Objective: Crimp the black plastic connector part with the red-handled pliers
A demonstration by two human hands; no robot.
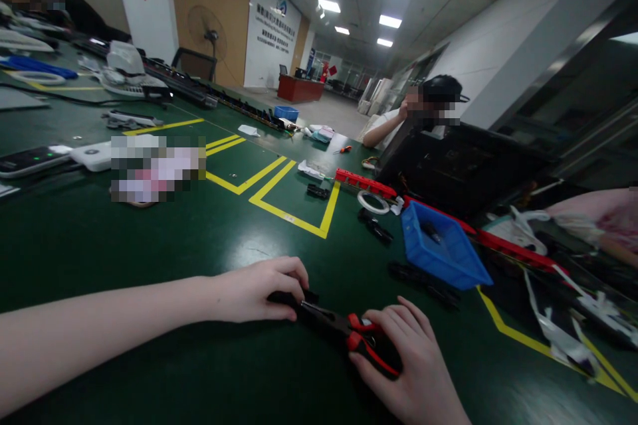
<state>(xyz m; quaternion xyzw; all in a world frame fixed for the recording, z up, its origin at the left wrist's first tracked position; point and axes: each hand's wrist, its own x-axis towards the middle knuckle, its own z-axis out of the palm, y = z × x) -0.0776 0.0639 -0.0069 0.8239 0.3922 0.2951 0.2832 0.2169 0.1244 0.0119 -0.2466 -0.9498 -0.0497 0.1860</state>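
Note:
Over the green table (199, 358), my left hand (269, 289) has its fingers wrapped round a small black part (284, 299), mostly hidden by the fingers. My right hand (409, 352) is closed round the red-and-black handles of a pair of pliers (336, 324). The plier jaws point left and meet the black part at my left fingertips; whether they grip it cannot be made out. Both hands are near the table's front, with the pliers between them.
A blue bin (443, 246) and black parts (376, 226) lie beyond my right hand, near a red strip (366, 182) and a white ring (373, 202). Phones (37, 159) lie at left. A person in a black cap (441, 89) sits behind a black panel (478, 166).

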